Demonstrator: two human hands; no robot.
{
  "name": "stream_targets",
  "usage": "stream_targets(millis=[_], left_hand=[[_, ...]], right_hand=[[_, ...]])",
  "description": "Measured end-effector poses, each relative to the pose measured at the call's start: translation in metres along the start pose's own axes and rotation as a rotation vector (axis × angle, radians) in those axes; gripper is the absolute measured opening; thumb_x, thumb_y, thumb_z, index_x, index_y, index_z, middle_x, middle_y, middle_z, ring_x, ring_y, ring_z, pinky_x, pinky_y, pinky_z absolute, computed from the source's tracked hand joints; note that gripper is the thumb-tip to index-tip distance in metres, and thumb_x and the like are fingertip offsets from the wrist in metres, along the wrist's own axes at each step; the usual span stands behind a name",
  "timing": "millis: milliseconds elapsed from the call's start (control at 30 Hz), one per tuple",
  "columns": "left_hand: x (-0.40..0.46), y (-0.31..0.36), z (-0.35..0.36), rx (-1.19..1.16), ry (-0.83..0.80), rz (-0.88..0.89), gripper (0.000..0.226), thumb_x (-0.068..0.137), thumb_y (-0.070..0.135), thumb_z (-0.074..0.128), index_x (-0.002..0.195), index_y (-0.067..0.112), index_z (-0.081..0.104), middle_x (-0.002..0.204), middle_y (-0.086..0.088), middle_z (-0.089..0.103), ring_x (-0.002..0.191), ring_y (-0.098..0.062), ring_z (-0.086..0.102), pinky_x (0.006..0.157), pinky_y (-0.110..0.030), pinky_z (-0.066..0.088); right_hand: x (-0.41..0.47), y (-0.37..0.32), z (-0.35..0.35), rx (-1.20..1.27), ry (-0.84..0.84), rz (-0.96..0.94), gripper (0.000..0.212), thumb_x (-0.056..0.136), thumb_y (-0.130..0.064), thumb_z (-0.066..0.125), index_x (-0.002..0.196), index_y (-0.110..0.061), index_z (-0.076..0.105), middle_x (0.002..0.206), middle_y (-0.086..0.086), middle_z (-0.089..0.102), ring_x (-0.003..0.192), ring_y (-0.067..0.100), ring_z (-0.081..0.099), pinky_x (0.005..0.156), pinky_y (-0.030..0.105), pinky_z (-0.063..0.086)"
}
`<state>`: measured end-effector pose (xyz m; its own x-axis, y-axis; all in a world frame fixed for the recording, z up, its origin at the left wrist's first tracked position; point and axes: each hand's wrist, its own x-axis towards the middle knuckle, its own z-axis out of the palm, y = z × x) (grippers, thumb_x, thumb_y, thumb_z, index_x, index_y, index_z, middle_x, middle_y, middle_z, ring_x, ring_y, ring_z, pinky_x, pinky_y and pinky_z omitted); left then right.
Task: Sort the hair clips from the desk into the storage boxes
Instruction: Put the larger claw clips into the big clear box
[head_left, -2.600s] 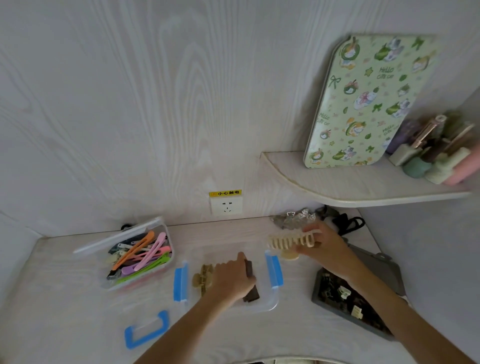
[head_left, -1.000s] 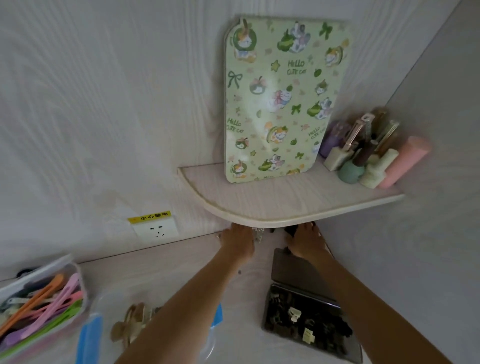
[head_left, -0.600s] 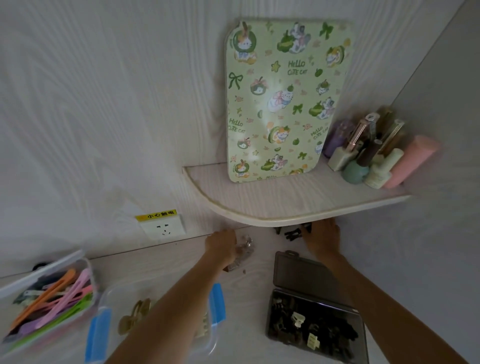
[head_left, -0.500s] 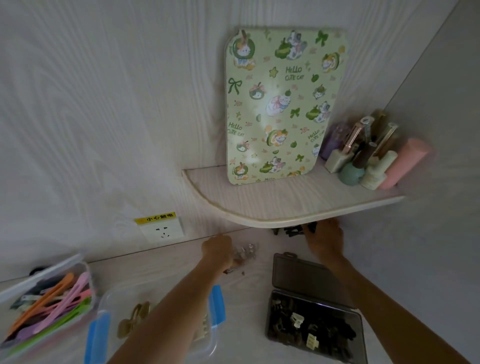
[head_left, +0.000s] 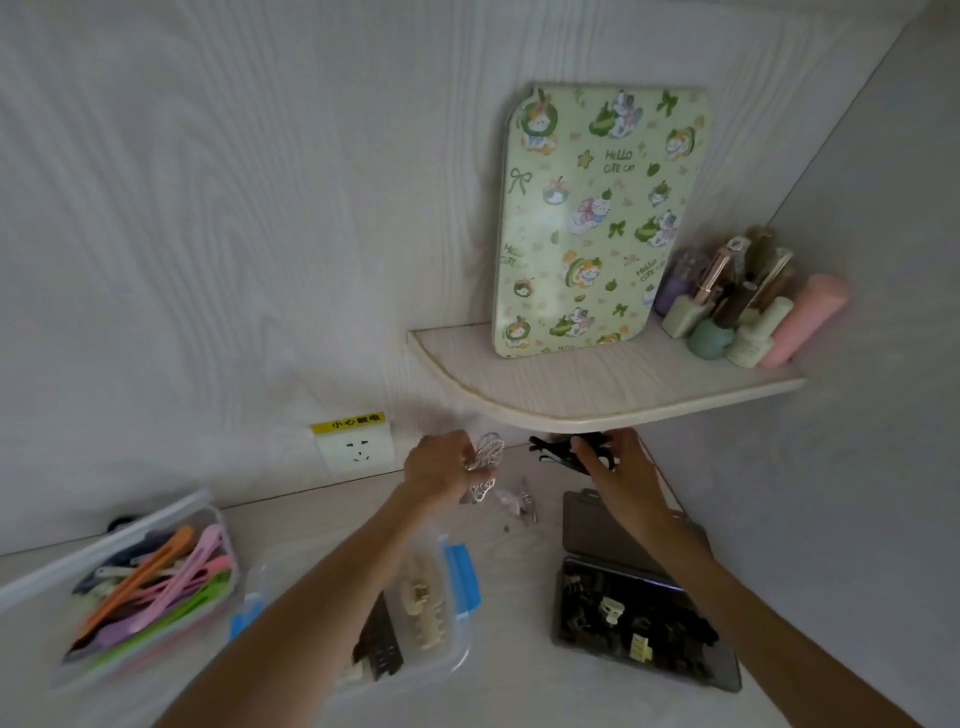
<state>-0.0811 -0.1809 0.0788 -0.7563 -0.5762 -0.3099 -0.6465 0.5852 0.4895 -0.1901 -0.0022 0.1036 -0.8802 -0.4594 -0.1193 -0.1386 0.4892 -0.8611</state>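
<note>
My left hand (head_left: 439, 470) grips a silvery openwork hair clip (head_left: 488, 453) lifted just off the desk near the back wall. My right hand (head_left: 621, 470) reaches under the corner shelf, its fingers on a bunch of black hair clips (head_left: 556, 451). A few small clear clips (head_left: 519, 503) lie on the desk between my hands. A clear box with blue latches (head_left: 460, 571) holds beige and brown claw clips under my left forearm. The dark box (head_left: 644, 636) at right holds several small clips. A clear box (head_left: 150, 582) at left holds long coloured clips.
A corner shelf (head_left: 597, 395) overhangs the back of the desk, carrying a green patterned board (head_left: 597, 218) and nail polish bottles (head_left: 743, 306). A wall socket (head_left: 356, 448) sits on the back wall. The dark box's lid (head_left: 597, 530) lies open behind it.
My left hand has picked the silvery clip up off the desk. My right hand has slid left under the shelf onto the black clips. The view has dropped slightly.
</note>
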Motion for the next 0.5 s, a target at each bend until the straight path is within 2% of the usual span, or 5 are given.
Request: stream_targets(millis=[200, 267, 333, 400, 500], left_hand=[[-0.087, -0.034, -0.056, -0.238, 0.15, 0.038, 0.033, 0.073, 0.054, 0.069, 0.079, 0.026, 0.053, 0.079, 0.017, 0.058, 0.076, -0.006, 0.059, 0.07, -0.025, 0.043], [-0.123, -0.059, -0.066, -0.337, 0.195, 0.004, 0.031, 0.072, 0.053, 0.069, 0.075, 0.026, 0.054, 0.076, 0.016, 0.062, 0.073, -0.004, 0.063, 0.072, -0.026, 0.05], [-0.151, -0.082, -0.067, -0.391, 0.253, -0.067, 0.029, 0.073, 0.052, 0.07, 0.074, 0.027, 0.055, 0.075, 0.013, 0.065, 0.07, -0.004, 0.065, 0.069, -0.028, 0.053], [-0.176, -0.103, -0.063, -0.363, 0.308, -0.156, 0.027, 0.076, 0.05, 0.068, 0.073, 0.028, 0.053, 0.073, 0.013, 0.065, 0.068, -0.002, 0.063, 0.064, -0.024, 0.05], [-0.198, -0.119, -0.052, -0.228, 0.35, -0.191, 0.022, 0.082, 0.046, 0.064, 0.072, 0.031, 0.051, 0.069, 0.017, 0.062, 0.066, 0.005, 0.057, 0.055, -0.012, 0.036]], right_hand=[[-0.05, -0.039, 0.016, 0.255, -0.207, 0.111, 0.022, 0.091, -0.028, 0.055, 0.11, -0.017, 0.055, 0.111, 0.004, 0.063, 0.102, 0.016, 0.058, 0.092, 0.03, 0.044], [-0.074, -0.048, 0.03, 0.253, -0.343, 0.062, 0.02, 0.09, -0.021, 0.058, 0.107, -0.01, 0.056, 0.103, 0.004, 0.065, 0.099, 0.016, 0.059, 0.086, 0.02, 0.046], [-0.095, -0.048, 0.045, 0.132, -0.465, -0.098, 0.023, 0.088, -0.02, 0.061, 0.109, -0.013, 0.055, 0.11, 0.0, 0.062, 0.109, 0.015, 0.055, 0.092, 0.017, 0.041], [-0.11, -0.046, 0.065, -0.152, -0.51, -0.349, 0.036, 0.085, -0.038, 0.061, 0.116, -0.025, 0.05, 0.123, -0.008, 0.048, 0.119, 0.006, 0.04, 0.101, 0.019, 0.028], [-0.121, -0.047, 0.097, -0.343, -0.577, -0.539, 0.05, 0.08, -0.05, 0.051, 0.123, -0.026, 0.048, 0.119, -0.009, 0.041, 0.11, 0.004, 0.036, 0.092, 0.014, 0.028]])
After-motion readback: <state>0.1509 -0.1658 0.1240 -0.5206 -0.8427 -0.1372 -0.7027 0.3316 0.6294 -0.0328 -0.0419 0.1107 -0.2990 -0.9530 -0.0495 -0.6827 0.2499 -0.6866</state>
